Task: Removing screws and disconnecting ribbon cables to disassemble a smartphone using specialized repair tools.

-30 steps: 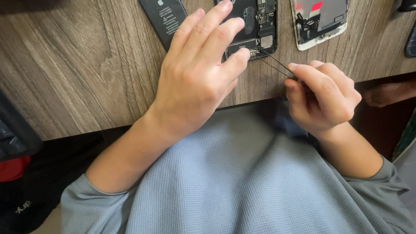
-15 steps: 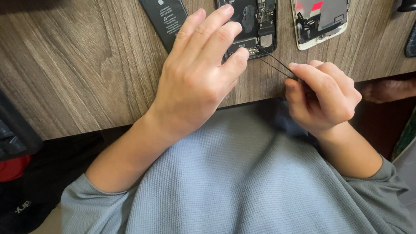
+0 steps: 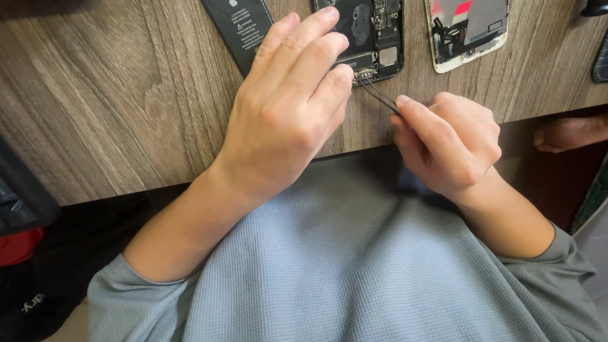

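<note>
Barely shifted over the last second. Same framing, same grip, same contact point as a second ago, so still busy at one spot on the opened phone rather than moved on to another part.

At nine o'clock on the wooden table [image 3: 106, 98], a dark keyboard [image 3: 0, 187] cut off by the picture's edge. At eleven o'clock, a flat black battery [image 3: 237, 22], lying loose, apart from the phone and just beside the left fingertips.

Left hand [image 3: 287, 116]: reaching in from seven o'clock, forearm slanting up across the grey shirt. Spread flat and unclenched, gripping nothing, fingers pointing towards one o'clock. Pressing down on the lower left part of the opened phone body [image 3: 379, 21], which lies at twelve o'clock with its insides facing up.

Thin dark tweezers [image 3: 378, 94]: tips touching the phone's bottom edge, right by the left hand's little finger. Slanting down towards four o'clock into the right hand.

Right hand [image 3: 448, 142]: at the table's near edge, wrist coming up from five o'clock. Curled tight, thumb and forefinger pinched on the tweezers. Cannot tell whether anything sits between the tips.

Further towards one o'clock, a detached screen panel [image 3: 466, 17], back side up, near the phone body but untouched.
</note>
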